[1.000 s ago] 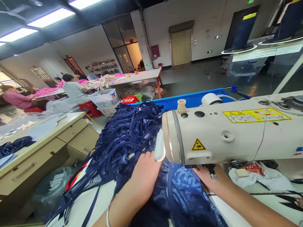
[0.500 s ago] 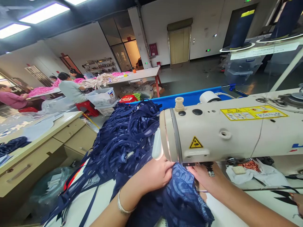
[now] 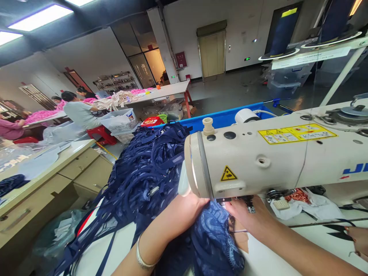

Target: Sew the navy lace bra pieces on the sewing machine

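Navy lace garment (image 3: 214, 234) lies below the left end of the sewing machine (image 3: 258, 161), between left hand (image 3: 192, 207) at its left side and right hand (image 3: 244, 211) touching its right edge; long axis runs nearward. Each grip partly hidden: clenched or loose, cannot tell

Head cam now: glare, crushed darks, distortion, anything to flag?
Head view: ceiling light panel blown to white; head view: bright glow by the sewing machine washes out part of the left hand; head view: navy lace garment keeps its pattern, but fold detail fades in the darkest fabric near the bottom; head view: pillar leans, from tilt or lens stretch.
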The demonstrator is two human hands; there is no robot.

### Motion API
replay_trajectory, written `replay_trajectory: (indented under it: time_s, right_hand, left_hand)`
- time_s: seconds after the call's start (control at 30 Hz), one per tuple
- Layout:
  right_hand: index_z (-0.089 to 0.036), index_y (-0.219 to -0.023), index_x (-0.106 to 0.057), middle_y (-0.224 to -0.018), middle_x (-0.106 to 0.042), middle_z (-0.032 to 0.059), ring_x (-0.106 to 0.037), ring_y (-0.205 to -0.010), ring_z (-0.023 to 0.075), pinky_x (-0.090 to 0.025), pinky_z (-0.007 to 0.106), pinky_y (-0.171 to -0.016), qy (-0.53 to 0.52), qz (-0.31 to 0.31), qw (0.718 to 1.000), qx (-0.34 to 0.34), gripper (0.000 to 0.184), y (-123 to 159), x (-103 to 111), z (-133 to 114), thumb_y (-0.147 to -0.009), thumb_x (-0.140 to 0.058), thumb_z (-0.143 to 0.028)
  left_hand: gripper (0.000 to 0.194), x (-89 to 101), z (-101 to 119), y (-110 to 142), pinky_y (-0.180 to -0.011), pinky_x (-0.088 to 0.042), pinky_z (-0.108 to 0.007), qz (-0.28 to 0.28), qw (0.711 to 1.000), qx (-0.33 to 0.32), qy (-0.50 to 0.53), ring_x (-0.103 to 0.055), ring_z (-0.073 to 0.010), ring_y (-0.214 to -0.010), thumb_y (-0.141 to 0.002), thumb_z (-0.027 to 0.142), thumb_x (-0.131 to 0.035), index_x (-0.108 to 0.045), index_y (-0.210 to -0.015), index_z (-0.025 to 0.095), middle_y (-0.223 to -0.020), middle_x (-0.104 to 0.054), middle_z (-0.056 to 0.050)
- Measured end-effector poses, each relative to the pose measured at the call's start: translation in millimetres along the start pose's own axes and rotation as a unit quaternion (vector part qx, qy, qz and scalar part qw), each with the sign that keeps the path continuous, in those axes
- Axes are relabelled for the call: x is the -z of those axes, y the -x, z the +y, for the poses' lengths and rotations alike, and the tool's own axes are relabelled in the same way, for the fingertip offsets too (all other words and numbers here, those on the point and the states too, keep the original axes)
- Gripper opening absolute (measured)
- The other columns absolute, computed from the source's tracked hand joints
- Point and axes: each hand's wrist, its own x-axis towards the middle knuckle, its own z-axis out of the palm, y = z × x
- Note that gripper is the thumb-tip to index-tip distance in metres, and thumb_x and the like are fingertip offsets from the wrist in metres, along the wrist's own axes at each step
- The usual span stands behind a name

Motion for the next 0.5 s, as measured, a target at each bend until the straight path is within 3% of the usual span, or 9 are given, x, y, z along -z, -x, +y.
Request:
replay_trajectory:
  time_s: [0.13, 0.27, 0.37, 0.5]
  right_hand:
    - [-0.039, -0.122, -0.058, -0.095, -0.067, 0.0047, -0.062, -0.096, 0.0278, -0.045, 0.056, -0.093, 0.008, 0.048, 0.999, 0.001, 0.05, 4.1, -21.0, 5.2, -0.097, -0.02, -0.018]
    - [-0.041, -0.139, -0.037, -0.103, -0.065, 0.0066, -0.06, -0.101, 0.0276, -0.033, 0.063, -0.101, 0.049, 0.036, 0.998, 0.013, 0.05, 9.4, -43.2, 15.4, -0.098, -0.018, -0.018]
    - [-0.045, -0.141, -0.028, -0.115, -0.061, 0.0049, -0.057, -0.108, 0.0271, -0.03, 0.066, -0.101, 0.073, 0.03, 0.997, 0.025, 0.064, 10.8, -40.0, 16.7, -0.093, -0.016, -0.004]
    - [-0.045, -0.137, -0.036, -0.128, -0.054, 0.0008, -0.053, -0.114, 0.0306, -0.037, 0.066, -0.096, 0.092, 0.029, 0.994, 0.054, 0.071, 12.8, -31.7, 12.8, -0.088, -0.018, 0.002]
  left_hand:
    - [0.035, -2.9, -1.9, 1.4, -0.086, -0.05, -0.031, 0.003, 0.998, 0.016, 0.056, -0.064, -0.0189, -0.09, -0.096, 0.034, -0.034, -0.067, -0.106, 0.027, -0.107, -0.067, -0.003]
    - [0.035, -2.2, -1.7, 2.3, -0.083, -0.051, -0.03, -0.01, 0.998, 0.017, 0.063, -0.064, -0.0185, -0.091, -0.096, 0.031, -0.033, -0.067, -0.107, 0.027, -0.105, -0.068, -0.002]
    - [0.035, 1.3, 2.6, 1.3, -0.083, -0.051, -0.03, -0.023, 0.999, 0.009, 0.025, -0.063, -0.0196, -0.096, -0.096, 0.028, -0.033, -0.066, -0.107, 0.025, -0.106, -0.067, -0.004]
    - [0.035, 4.3, 7.2, 0.0, -0.082, -0.051, -0.03, -0.039, 0.999, 0.004, -0.018, -0.062, -0.021, -0.1, -0.097, 0.026, -0.032, -0.065, -0.108, 0.022, -0.11, -0.066, -0.008]
